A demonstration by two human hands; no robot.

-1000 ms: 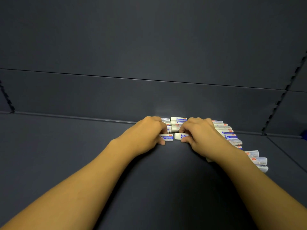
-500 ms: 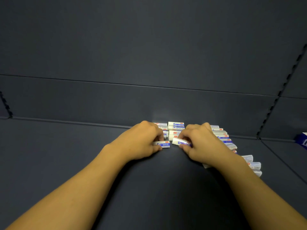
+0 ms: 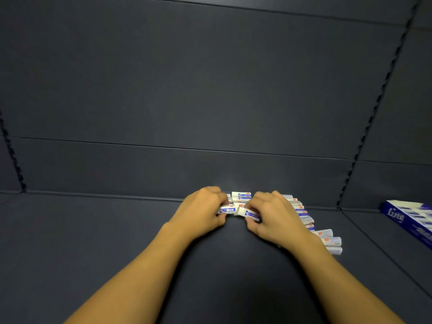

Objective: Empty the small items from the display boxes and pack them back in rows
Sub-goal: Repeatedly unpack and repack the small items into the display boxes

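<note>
Judging by the erasers (image 3: 301, 212) loose on the shelf (image 3: 93, 242), emptying looked done; the left hand (image 3: 201, 216) and right hand (image 3: 273, 218) each pinched one eraser, the display box (image 3: 406, 218) unfilled.

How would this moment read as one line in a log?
left hand: grips eraser | right hand: grips tilted eraser | row of erasers behind | box far right

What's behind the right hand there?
Behind the right hand, a row of small white-and-blue items runs along the dark surface; the hand covers part of that row.
</note>
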